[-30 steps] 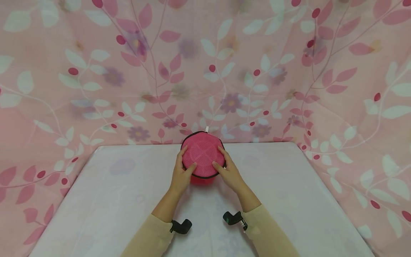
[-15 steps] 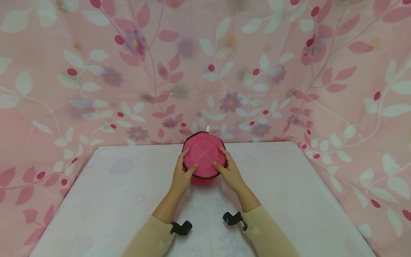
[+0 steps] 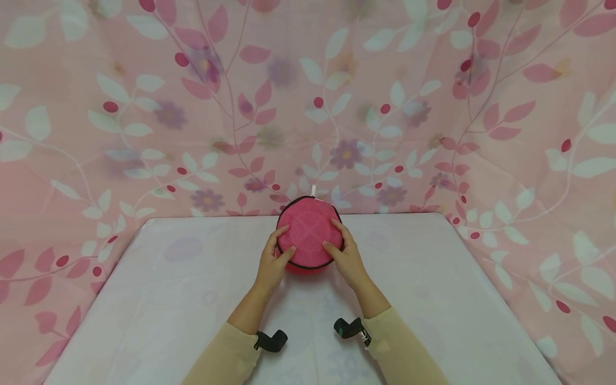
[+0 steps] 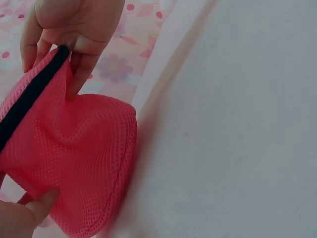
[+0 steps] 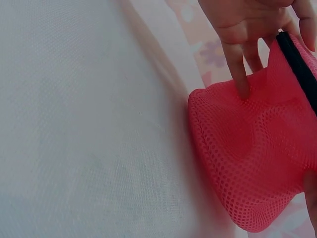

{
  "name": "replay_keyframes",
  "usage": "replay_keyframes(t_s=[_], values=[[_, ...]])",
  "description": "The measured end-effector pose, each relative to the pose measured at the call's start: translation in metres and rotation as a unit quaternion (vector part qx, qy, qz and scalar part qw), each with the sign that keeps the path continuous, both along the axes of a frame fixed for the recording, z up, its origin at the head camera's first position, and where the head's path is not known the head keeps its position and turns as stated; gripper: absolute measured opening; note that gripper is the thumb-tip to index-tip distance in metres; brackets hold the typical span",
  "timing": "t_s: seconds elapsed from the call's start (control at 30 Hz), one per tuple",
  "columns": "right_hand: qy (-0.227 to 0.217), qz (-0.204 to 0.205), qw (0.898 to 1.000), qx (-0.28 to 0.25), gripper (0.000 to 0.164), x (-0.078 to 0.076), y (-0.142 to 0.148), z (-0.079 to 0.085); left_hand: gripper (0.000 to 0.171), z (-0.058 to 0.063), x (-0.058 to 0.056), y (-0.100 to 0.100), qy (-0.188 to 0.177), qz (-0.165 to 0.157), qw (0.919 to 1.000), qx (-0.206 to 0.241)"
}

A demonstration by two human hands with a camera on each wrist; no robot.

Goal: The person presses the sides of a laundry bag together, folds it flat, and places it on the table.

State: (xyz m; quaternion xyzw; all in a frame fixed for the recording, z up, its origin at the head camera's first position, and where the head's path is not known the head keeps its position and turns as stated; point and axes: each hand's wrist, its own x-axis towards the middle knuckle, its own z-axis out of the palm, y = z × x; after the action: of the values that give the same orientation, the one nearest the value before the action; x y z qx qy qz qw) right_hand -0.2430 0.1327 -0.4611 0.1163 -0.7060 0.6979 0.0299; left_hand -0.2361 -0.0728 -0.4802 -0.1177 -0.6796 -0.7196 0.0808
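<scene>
A round pink mesh bag (image 3: 310, 230) with a black band round its upper edge is between my two hands, near the far side of the table. Its white tag (image 3: 314, 190) sticks up at the back. My left hand (image 3: 273, 264) grips the left side, thumb on the mesh top and fingers at the rim. On the opposite side my right hand (image 3: 347, 259) holds it in the same way. From the left wrist, the soft mesh wall (image 4: 94, 148) shows creased below the black band (image 4: 34, 94). The right wrist view shows fingers (image 5: 237, 74) against the mesh.
A white cloth covers the table (image 3: 192, 299), whose far edge lies just behind the bag. Pink floral fabric (image 3: 308, 80) hangs at the back and both sides. Small black cameras (image 3: 272, 341) are strapped at the cuffs.
The mesh bag has shifted slightly to the right between the hands, its tag with it. The left fingers have slid a little further over the rim. Both forearms stay about where they were.
</scene>
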Motion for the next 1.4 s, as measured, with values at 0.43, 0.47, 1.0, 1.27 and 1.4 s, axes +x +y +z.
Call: replay_keyframes(t_s=[0.43,0.47,1.0,1.27,1.4], values=[[0.003,0.016,1.0,-0.009,0.059,-0.0014,0.0026,-0.0038,0.061,-0.0019,0.0005,0.0016,0.002,-0.057,0.9973,0.046],[0.001,0.019,1.0,-0.011,0.059,-0.0013,0.0025,-0.0038,0.061,-0.0023,0.0008,0.0018,0.0,-0.054,0.9975,0.047],[-0.022,0.031,0.998,-0.045,0.054,-0.0024,0.0027,-0.0067,0.058,-0.0029,0.0036,0.0072,-0.008,-0.03,0.9954,0.091],[-0.047,0.031,0.993,-0.1,0.055,-0.0027,0.0014,-0.0033,0.057,-0.002,0.0047,0.009,-0.001,-0.04,0.9941,0.101],[-0.046,0.027,0.994,-0.091,0.056,-0.0033,0.0024,-0.0042,0.057,-0.0008,0.0056,0.0093,0.003,-0.039,0.9943,0.099]])
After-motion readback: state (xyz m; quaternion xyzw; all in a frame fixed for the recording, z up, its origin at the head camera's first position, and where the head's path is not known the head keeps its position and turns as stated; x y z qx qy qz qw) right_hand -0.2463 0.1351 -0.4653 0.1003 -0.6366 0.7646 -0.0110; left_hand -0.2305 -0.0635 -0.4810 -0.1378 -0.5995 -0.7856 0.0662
